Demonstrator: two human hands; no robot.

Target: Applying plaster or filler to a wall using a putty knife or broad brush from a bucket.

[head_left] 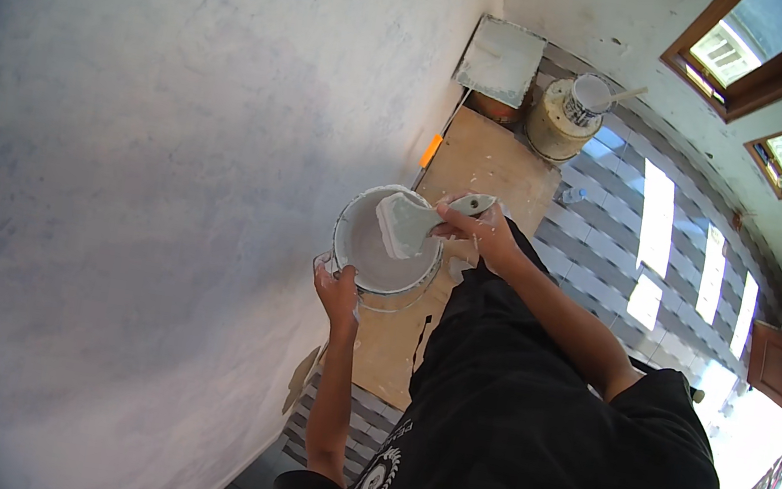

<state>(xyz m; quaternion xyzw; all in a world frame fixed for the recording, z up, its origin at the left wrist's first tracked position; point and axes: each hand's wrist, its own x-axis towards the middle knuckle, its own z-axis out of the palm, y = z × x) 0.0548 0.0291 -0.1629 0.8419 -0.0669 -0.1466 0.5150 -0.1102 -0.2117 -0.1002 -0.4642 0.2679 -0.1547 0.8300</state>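
My left hand [336, 289] is wrapped round the near left rim of a round white paint bucket [353, 231] and holds it up beside the wall. White paint coats the inside of the bucket, and its thin wire handle hangs at the near side. Between the fingers of my right hand [476, 231] is the pale handle of a wide paintbrush [402, 225]. The brush head is over the bucket's opening, its bristles covered in white paint. Whether the bristles touch the bucket's inner wall I cannot tell. White smears show on both hands.
A patchy white wall [135, 196] fills the left. Below lies a plywood board [500, 160] with an orange object [431, 151] between it and the wall. Farther off are a paint-crusted square panel [501, 62], a large tub [558, 138] bearing a smaller can [590, 94], and a plastic bottle [571, 196].
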